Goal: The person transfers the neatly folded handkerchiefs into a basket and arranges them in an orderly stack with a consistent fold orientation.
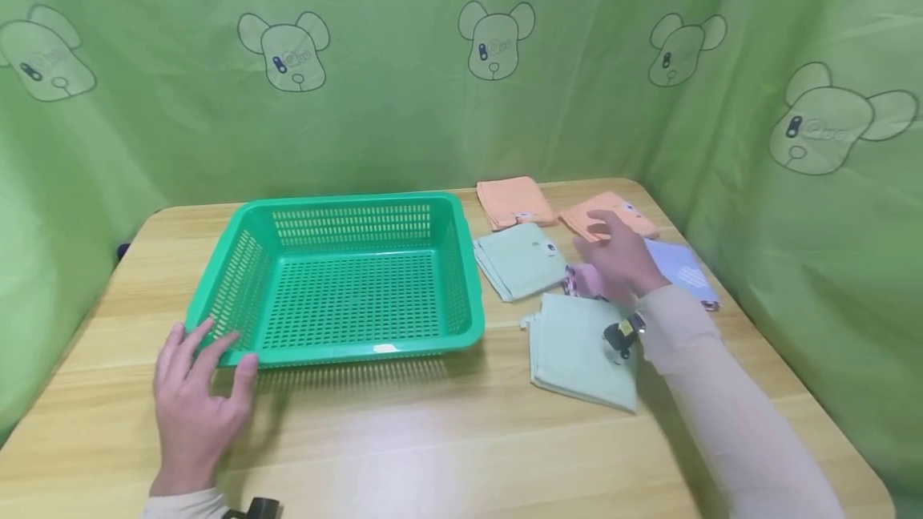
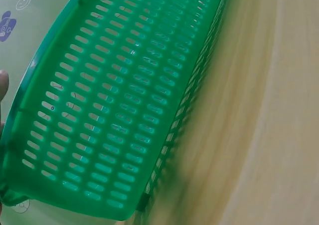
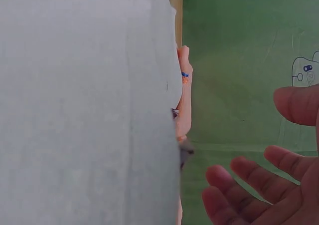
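Observation:
A green plastic basket with slotted walls stands on the table, nothing lying inside it. At its front-left corner my left hand touches the rim with relaxed fingers. My right hand, fingers loosely spread and holding nothing, hovers over the folded cloths on the right. Beneath it a pink cloth is mostly hidden. Around it lie a rear pale green cloth, a front pale green cloth, two orange cloths and a lavender cloth. A pale cloth fills much of the right wrist view.
The wooden table ends at a green curtain printed with bear heads, which hangs behind and on both sides. The basket stands left of the cloths. The front pale green cloth lies under my right wrist.

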`<state>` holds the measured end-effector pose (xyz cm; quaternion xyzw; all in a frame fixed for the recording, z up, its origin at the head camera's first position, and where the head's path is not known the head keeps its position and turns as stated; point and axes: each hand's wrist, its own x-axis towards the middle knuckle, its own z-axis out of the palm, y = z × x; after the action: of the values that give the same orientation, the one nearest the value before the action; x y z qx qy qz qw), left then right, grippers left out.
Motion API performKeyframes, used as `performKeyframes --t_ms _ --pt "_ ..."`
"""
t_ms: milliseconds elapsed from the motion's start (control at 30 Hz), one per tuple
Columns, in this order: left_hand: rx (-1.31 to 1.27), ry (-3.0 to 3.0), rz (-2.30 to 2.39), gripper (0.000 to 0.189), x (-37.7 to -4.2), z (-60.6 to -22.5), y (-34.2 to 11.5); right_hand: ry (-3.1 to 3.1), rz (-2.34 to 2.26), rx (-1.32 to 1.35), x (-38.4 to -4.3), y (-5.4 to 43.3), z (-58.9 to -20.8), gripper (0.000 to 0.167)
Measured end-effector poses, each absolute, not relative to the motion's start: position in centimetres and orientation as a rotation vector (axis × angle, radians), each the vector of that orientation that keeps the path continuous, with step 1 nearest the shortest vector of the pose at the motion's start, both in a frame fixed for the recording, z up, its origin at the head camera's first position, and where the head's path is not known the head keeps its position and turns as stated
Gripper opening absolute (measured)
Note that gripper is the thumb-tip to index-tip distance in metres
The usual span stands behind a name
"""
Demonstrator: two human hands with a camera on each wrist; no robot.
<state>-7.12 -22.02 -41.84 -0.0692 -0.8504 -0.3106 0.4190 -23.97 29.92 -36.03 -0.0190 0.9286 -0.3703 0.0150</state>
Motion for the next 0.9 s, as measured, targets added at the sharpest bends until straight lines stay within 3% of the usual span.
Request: performKeyframes --t_ms 400,900 --pt "-0.133 -2.144 -0.796 0.048 -7.2 -42.3 -21.6 2.748 -1.145 0.085 -26.8 29.8 -36.7 0.079" --pt "-0.133 -2.108 -0.788 0.059 -7.3 -42.3 -21.6 2.668 -1.05 0.107 -29.3 29.1 -37.8 0.074"
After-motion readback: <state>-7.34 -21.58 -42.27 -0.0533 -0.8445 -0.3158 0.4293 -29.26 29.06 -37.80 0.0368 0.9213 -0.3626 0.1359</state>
